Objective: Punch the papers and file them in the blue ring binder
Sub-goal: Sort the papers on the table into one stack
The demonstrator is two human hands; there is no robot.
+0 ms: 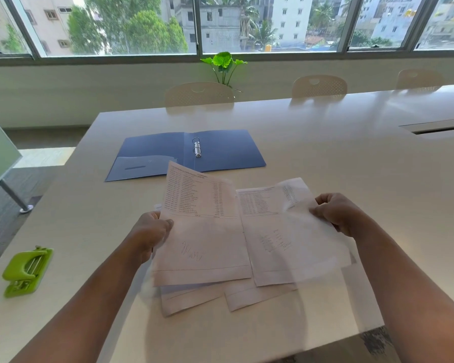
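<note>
Early on, by the look of it: left hand (148, 231) & right hand (337, 213) each pinch a sheet from the loose papers (202, 297), nothing punched yet, green punch (26, 271) untouched at left, blue binder (186, 153) open w/ rings bare.
</note>
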